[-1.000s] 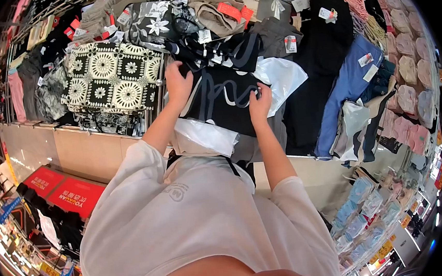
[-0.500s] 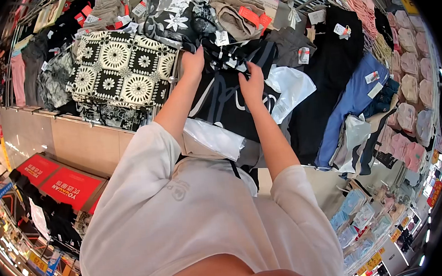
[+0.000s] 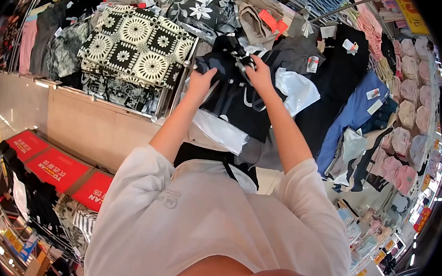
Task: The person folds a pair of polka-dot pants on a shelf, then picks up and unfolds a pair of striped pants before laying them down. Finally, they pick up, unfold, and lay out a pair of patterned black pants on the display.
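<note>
A dark garment with black-and-white patterned parts (image 3: 231, 51) is stretched between my two hands. My left hand (image 3: 202, 83) pinches its dark edge, near the metal rail of the shelf. On the other side, my right hand (image 3: 259, 74) is closed on the patterned part. Beneath lies a black garment with white curved lines (image 3: 248, 117), partly covered by my arms. White plastic packaging (image 3: 298, 90) is right of my right wrist, and another white piece (image 3: 220, 133) is below my left hand.
Folded black-and-cream patterned clothing (image 3: 135, 41) is stacked at the left. Black trousers (image 3: 338, 74) and a blue garment (image 3: 354, 112) lie at the right. Packaged pink items (image 3: 409, 87) hang beyond. Red boxes (image 3: 57, 169) stand at lower left.
The patterned dark garment is now lifted and spread more between my hands. The view has shifted, so the shelf and stacks appear turned and slightly displaced.
</note>
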Motion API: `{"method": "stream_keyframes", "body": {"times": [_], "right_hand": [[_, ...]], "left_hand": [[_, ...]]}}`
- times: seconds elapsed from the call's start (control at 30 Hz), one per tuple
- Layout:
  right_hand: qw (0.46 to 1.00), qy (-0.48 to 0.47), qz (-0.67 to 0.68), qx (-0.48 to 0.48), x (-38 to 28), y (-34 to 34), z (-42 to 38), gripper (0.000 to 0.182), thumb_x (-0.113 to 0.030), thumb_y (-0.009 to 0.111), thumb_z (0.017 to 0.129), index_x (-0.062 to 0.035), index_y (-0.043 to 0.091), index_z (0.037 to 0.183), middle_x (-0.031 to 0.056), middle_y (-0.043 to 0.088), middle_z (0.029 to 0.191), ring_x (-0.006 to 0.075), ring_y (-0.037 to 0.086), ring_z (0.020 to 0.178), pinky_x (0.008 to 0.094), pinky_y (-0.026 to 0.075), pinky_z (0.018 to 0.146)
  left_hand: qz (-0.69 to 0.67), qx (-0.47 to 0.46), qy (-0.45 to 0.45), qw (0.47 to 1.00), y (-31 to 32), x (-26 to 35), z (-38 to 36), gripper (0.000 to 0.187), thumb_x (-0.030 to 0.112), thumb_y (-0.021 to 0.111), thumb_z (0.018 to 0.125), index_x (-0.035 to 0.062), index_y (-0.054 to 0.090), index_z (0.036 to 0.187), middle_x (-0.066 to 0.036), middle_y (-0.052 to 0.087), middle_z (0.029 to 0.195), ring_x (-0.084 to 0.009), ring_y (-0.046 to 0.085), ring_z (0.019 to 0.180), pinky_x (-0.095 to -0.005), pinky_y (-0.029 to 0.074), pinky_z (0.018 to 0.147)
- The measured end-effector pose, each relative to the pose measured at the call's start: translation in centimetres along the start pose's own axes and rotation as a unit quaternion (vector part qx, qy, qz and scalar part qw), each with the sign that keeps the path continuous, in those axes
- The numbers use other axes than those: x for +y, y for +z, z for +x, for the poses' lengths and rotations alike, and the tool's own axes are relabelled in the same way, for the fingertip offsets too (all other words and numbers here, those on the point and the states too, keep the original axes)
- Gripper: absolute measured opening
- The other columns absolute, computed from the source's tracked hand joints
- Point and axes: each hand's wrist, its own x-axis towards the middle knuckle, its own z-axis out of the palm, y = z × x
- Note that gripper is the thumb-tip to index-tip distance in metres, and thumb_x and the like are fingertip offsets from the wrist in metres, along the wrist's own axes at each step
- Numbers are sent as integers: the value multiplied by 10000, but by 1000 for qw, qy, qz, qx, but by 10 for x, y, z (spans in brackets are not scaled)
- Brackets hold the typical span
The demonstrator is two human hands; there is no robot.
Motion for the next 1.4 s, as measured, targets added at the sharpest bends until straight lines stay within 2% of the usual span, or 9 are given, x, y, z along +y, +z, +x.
{"method": "stream_keyframes", "body": {"times": [0.07,0.23,0.63,0.87,0.93,1.03,1.2,1.27,1.4], "right_hand": [[996,17,91,9,-15,-18,-40,474,-78,683,815,-2,622,1279,109,720,1040,173,671,940,314,521,842],[892,130,432,10,-76,-84,-147,490,68,585,823,33,581,1311,89,685,1164,173,654,1082,310,501,952],[792,65,589,-150,-129,-113,-255,607,36,528,766,53,529,1373,143,698,1097,230,690,1021,364,546,931],[811,-158,326,-459,-290,-11,-319,532,122,602,739,30,656,1261,78,694,1176,153,648,1062,289,485,960],[790,-232,260,-504,-336,19,-352,555,112,570,704,41,665,1246,76,696,1206,155,643,1085,288,479,985],[733,-192,251,-602,-398,54,-405,538,93,582,723,25,667,1249,84,713,1174,154,644,1100,295,488,966],[568,-603,129,-545,-481,107,-503,437,3,627,710,-3,698,1142,125,725,1015,258,690,943,360,527,863],[543,-604,98,-575,-494,130,-544,429,-14,611,710,-66,709,1124,151,702,962,365,645,910,421,517,845],[500,-589,89,-629,-508,177,-617,437,-16,596,708,-66,711,1126,146,711,971,349,660,921,419,526,844]], "left_hand": [[-147,7,-134,980,-5,36,-50,342,107,686,883,3,634,1205,-78,687,1154,-202,642,1101,-324,484,974],[-257,-40,-80,962,-57,27,-171,442,88,614,897,8,559,1327,-96,666,1233,-249,643,1132,-385,482,1036],[-376,47,46,924,-197,33,-522,630,170,553,724,1,557,1331,-164,653,1304,-346,619,1218,-444,472,1093],[-154,325,-65,931,-248,-30,-662,389,100,622,814,-4,648,1188,-94,718,1071,-232,678,1007,-369,542,874],[256,240,-228,908,-274,-56,-692,297,123,649,838,-15,685,1098,-97,723,965,-228,692,942,-355,534,836],[277,407,-17,870,-275,-29,-713,327,140,686,898,-5,644,1188,-144,720,981,-216,695,913,-340,537,848],[294,556,319,709,-267,96,-770,388,22,695,848,18,596,1223,-110,653,1209,-251,617,1116,-340,472,947],[439,570,351,599,-270,129,-801,303,65,695,859,8,625,1148,-124,663,1169,-289,624,1057,-355,479,921],[197,411,115,883,-341,109,-843,229,153,579,1003,-24,677,1109,-107,686,1127,-171,623,1060,-293,477,925]]}}
